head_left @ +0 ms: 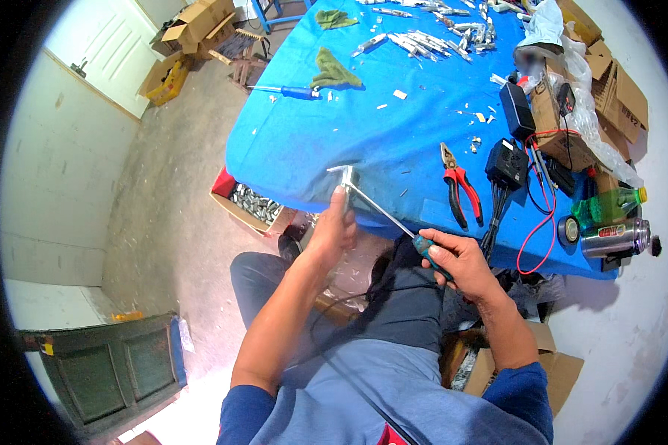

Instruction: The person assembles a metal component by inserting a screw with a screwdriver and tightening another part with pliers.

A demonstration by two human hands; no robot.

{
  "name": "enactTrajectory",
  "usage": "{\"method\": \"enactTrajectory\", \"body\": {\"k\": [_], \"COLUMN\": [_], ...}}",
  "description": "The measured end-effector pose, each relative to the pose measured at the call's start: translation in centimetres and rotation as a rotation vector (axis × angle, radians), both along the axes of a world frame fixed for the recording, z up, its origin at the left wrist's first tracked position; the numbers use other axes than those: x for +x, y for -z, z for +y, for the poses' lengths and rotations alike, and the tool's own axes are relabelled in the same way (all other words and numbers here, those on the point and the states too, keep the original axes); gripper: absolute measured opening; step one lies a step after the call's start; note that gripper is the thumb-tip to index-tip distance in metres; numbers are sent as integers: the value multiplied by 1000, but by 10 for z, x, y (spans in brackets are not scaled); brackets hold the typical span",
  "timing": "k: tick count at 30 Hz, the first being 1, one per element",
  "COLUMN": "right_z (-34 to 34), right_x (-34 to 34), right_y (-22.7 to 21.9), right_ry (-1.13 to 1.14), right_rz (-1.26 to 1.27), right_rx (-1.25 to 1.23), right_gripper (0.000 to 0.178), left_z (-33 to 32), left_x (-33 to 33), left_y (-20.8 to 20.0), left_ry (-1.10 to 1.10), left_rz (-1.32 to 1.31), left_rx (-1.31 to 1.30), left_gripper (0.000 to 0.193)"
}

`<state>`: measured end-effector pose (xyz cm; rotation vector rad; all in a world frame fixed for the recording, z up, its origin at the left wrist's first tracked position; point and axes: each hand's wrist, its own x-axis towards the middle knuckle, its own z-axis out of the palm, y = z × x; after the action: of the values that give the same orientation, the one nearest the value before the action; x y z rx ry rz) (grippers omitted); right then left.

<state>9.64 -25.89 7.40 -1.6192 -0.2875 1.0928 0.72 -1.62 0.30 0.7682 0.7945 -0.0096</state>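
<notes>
At the table's near edge, my left hand [332, 231] is closed around a small whitish piece [346, 176] with a thin part sticking out to the left at its top. My fingers hide its lower part, so its kind is unclear. My right hand [462, 265] grips the teal handle of a screwdriver [382, 211]. Its long metal shaft slants up and left, and the tip meets the whitish piece just above my left thumb. To the right of this lie pliers [460, 189] with red and black handles, jaws pointing away from me.
Several slim whitish pieces [423, 44] are heaped across the far side of the blue-covered table [289, 141]. A blue-handled screwdriver [297, 93] and green cloths [332, 70] lie at left. A black adapter [508, 163], cables, green bottle [608, 208] and metal flask [616, 239] crowd the right.
</notes>
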Motion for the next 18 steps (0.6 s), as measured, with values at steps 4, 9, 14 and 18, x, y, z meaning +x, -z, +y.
{"method": "enactTrajectory", "body": {"k": [4,9,14,18], "right_z": [0,1,0,-2], "right_x": [2,5,-5,-12], "right_y": [-9,5,14,17], "right_ry": [22,-28,16,-25], "right_rz": [103,-8,-62,-253], "right_rx": [-16,47,39,19], "right_gripper": [36,38,35,35], "left_z": [0,-2,4,1], "left_x": [-2,0,-2,-1], "left_y": [7,7,14,9], "left_ry": [30,21,76,56], "left_rz": [-10,-34,-16,-9], "left_rx": [36,10,20,60], "left_gripper": [58,60,60,61]}}
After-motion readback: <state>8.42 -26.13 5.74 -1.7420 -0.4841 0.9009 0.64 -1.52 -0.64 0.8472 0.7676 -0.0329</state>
